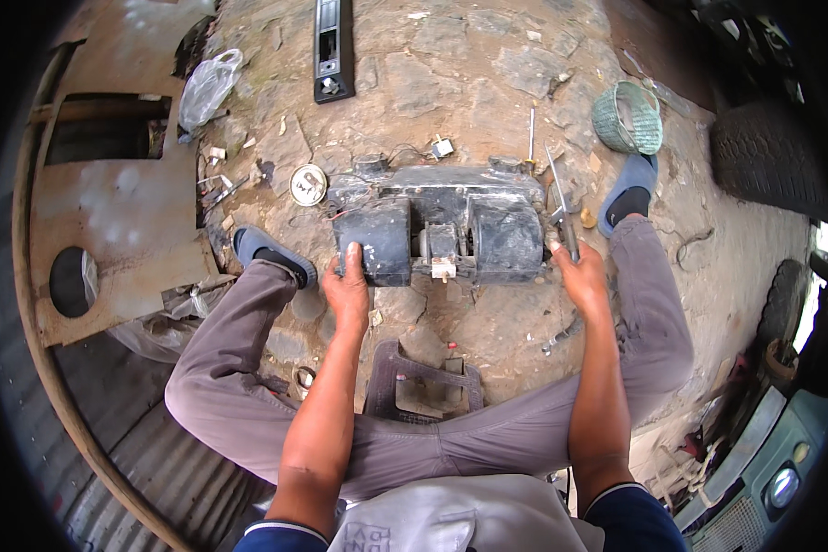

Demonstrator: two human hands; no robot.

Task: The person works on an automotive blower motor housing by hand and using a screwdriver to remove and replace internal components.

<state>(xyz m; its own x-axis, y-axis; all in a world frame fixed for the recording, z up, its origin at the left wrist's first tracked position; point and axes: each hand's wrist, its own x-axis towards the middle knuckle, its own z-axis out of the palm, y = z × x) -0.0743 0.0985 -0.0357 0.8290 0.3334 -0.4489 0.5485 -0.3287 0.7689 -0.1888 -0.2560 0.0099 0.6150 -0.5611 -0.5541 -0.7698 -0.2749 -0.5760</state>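
Observation:
A grimy black blower unit point(384, 241) with two drum-shaped housings and a small motor point(442, 245) between them lies on the ground in front of me. My left hand point(348, 287) grips the lower left edge of the left drum, thumb on top and the other fingers mostly hidden. Just off the right drum, my right hand point(581, 276) is closed round a screwdriver point(562, 198), its long thin shaft pointing away from me. A second screwdriver point(531, 138) lies beyond the unit's far right corner. Left of the unit is a round tin point(308, 185).
A black plastic panel point(334, 55) lies at the far side. A green basket point(627, 118) stands by my right foot, near a tyre point(771, 152). Rusty sheet metal point(120, 212) and a clear plastic bag point(210, 89) are at left. A dark plastic stool point(423, 382) is beneath me.

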